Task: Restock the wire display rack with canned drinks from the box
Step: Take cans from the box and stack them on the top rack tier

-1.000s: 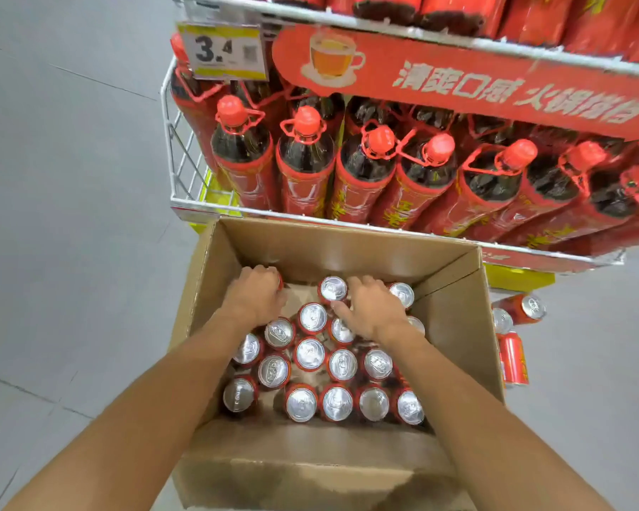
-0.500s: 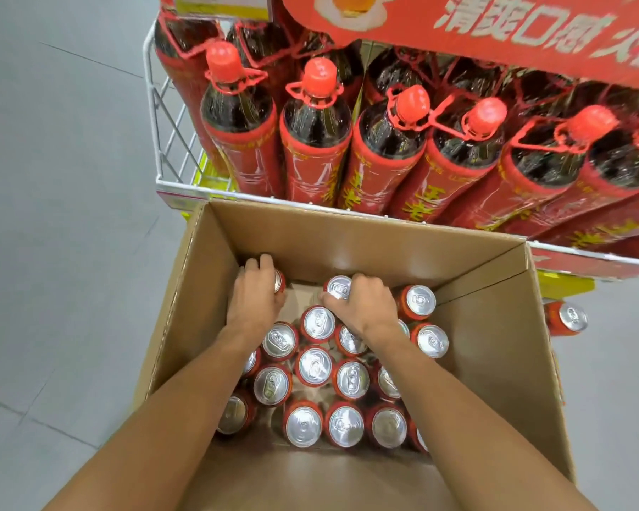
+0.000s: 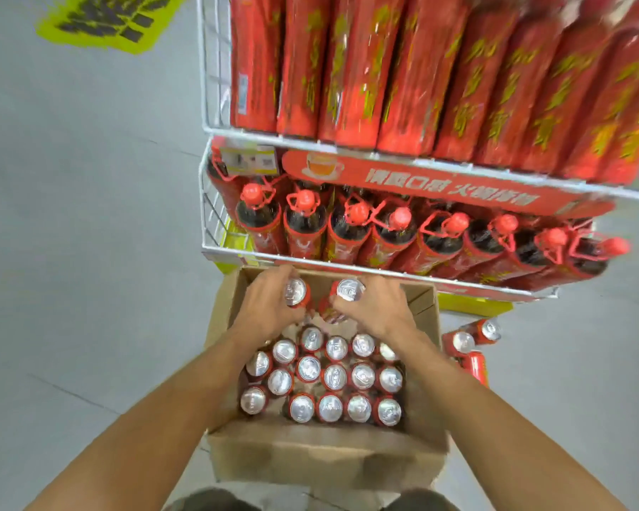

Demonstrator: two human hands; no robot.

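An open cardboard box (image 3: 325, 455) stands on the floor in front of the white wire display rack (image 3: 215, 248). Several red cans with silver tops (image 3: 334, 378) fill the box upright. My left hand (image 3: 266, 304) grips one red can (image 3: 295, 291), lifted above the box's far end. My right hand (image 3: 373, 307) grips another red can (image 3: 349, 289) beside it, and a further can seems to sit under its fingers. Both lifted cans are close together, just below the rack's lower tier.
The rack's lower tier holds a row of dark bottles with red caps (image 3: 358, 223); the tier above holds tall red packs (image 3: 414, 75). A few red cans (image 3: 472, 341) lie on the floor right of the box. A yellow floor sticker (image 3: 104, 20) is far left.
Both hands have closed on cans at the box's far end and raised them out of the rows. The view has tilted up, so the rack's upper tier now shows.
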